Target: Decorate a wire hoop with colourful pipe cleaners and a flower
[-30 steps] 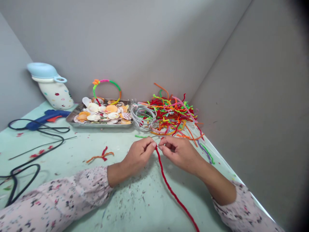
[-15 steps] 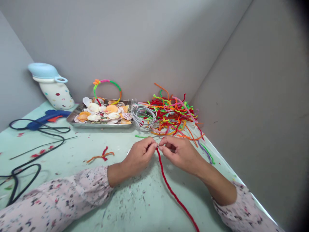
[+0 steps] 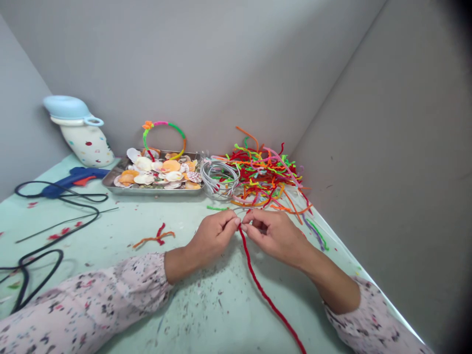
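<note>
Head cam only, so here's what I'm seeing. My left hand (image 3: pixel 216 235) and right hand (image 3: pixel 275 235) are meeting in the middle of the tabletop (image 3: pixel 121 236), fingertips nearly touching. Both are pinching the top end of a red pipe cleaner (image 3: pixel 260 287), so each hand is closed narrow around it. There's also a thin silvery wire (image 3: pixel 243 210) poking out just above the fingers, but I can't tell which hand is gripping it, it's too small. The pipe cleaner is trailing from the pinch down toward me, lying on the tabletop between my forearms and running off the bottom edge.

Behind my hands a messy pile of pipe cleaners (image 3: pixel 263 174) is sitting against the wall corner, with a coil of wire (image 3: pixel 220 178) just left of it. Left again, a metal tray (image 3: pixel 110 183) is holding shells (image 3: pixel 162 172), and a wrapped hoop (image 3: pixel 164 135) is standing at its back. A glue gun (image 3: pixel 72 178) is lying near the tray, cable (image 3: pixel 47 236) snaking off left. A spotted pot (image 3: pixel 79 130) is leaning in the far corner. Small red and orange scraps (image 3: pixel 157 236) are lying near my left wrist.
</note>
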### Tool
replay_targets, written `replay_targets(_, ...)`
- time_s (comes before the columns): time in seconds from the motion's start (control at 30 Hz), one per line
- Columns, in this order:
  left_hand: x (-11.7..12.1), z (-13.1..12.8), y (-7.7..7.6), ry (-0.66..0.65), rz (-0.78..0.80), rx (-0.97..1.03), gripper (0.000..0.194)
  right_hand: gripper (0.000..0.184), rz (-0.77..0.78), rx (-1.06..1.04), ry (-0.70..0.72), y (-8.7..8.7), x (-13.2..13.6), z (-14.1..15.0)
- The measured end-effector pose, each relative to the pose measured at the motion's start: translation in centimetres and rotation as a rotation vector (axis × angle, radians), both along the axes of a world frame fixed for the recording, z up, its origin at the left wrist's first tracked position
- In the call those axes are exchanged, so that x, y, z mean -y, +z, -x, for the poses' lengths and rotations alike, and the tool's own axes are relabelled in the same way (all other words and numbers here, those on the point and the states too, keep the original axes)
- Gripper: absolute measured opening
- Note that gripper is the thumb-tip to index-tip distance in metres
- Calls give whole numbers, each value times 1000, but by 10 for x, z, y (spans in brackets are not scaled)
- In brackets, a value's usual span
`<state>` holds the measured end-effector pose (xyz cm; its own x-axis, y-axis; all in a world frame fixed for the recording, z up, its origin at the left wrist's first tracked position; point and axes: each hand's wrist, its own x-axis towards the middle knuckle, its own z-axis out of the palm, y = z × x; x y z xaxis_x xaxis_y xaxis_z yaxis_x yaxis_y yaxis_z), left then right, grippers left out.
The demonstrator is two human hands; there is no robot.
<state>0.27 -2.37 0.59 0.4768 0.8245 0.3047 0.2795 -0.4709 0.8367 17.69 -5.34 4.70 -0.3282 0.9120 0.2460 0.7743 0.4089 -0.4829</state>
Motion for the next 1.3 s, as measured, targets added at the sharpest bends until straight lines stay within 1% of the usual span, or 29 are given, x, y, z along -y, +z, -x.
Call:
replay_targets(0.5,0,0,0,-7,-79,-68,28,10,30,-17,9,-3,-1,-1)
replay_targets(0.8,0,-1,-1,-7,-71,-81,28,11,27,9,37,-1,-1,-1)
replay_targets(1.3,0,-1,0,-25,-55,-80,29,10,83,5,54,4,0,-1)
